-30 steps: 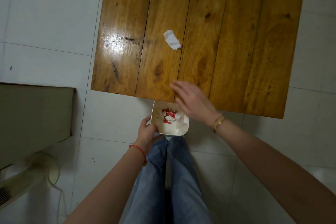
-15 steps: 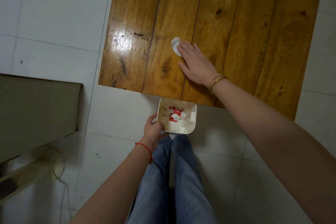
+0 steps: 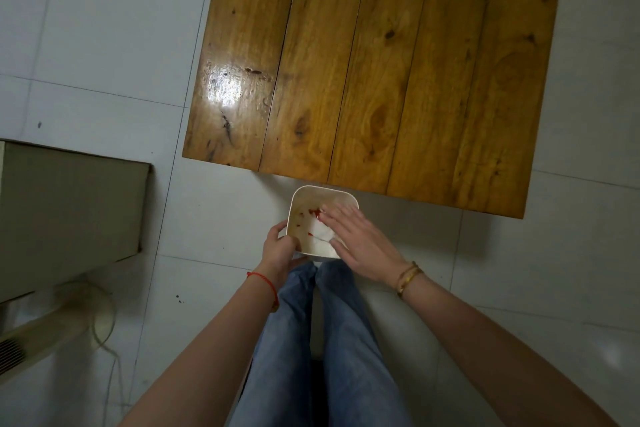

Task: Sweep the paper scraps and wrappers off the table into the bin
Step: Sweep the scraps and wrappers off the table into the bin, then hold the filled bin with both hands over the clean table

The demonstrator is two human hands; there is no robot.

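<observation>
The left hand pinches the bin by its left rim, low centre of the frame, just below the desk edge; that one-sided grip could let it tip and spill. The right hand lies open and flat over the paper scraps and red wrappers inside, fingers spread, gripping nothing; a scrap clinging to the palm could lift out onto the floor

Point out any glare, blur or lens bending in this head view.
Head view: a bright glare patch on the table near its left edge; the right hand over the bin looks slightly motion-blurred; floor tile lines bow outward toward the frame edges, a wide-angle effect; lighting otherwise dim and even.
</observation>
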